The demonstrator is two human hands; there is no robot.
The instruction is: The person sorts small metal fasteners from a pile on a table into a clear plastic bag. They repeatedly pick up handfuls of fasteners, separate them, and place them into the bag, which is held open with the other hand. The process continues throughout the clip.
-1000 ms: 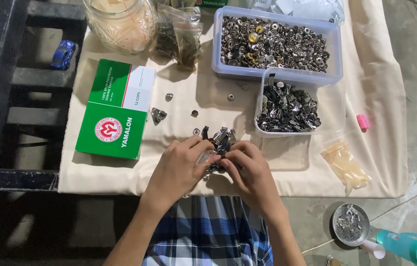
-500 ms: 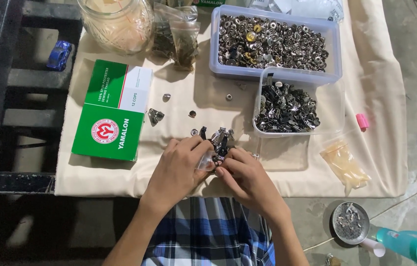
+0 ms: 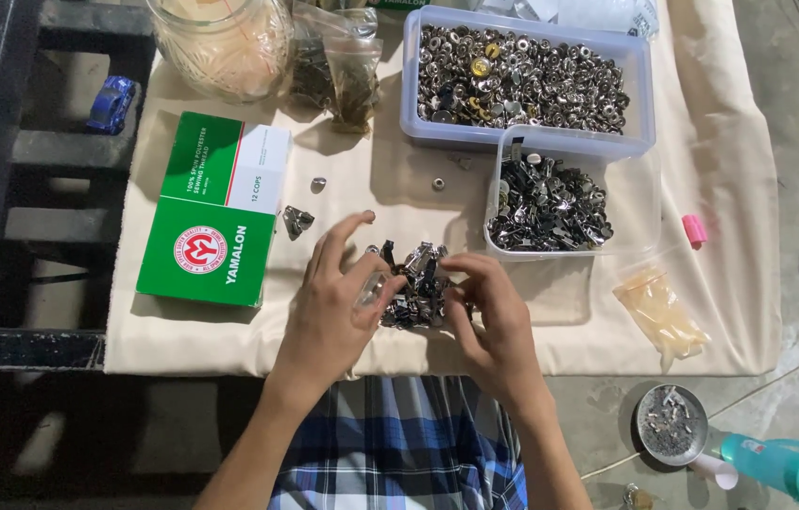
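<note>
Sorting step under way: left hand point(image 3: 329, 307) and right hand point(image 3: 489, 321) both pinch narrowly into the pile of small metal clips point(image 3: 416, 283) just left-front of the small clear tub point(image 3: 565, 247); next move likely needs one piece teased free.

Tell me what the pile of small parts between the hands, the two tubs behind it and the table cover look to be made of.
Pile of small parts: likely metal, shiny silver with dark patches; it glints.
Large tub and small tub: clear plastic by the look; the contents show through the walls.
Table cover: cream woven cloth, matte, draping over the edge.
Left hand and right hand touch the pile.
</note>
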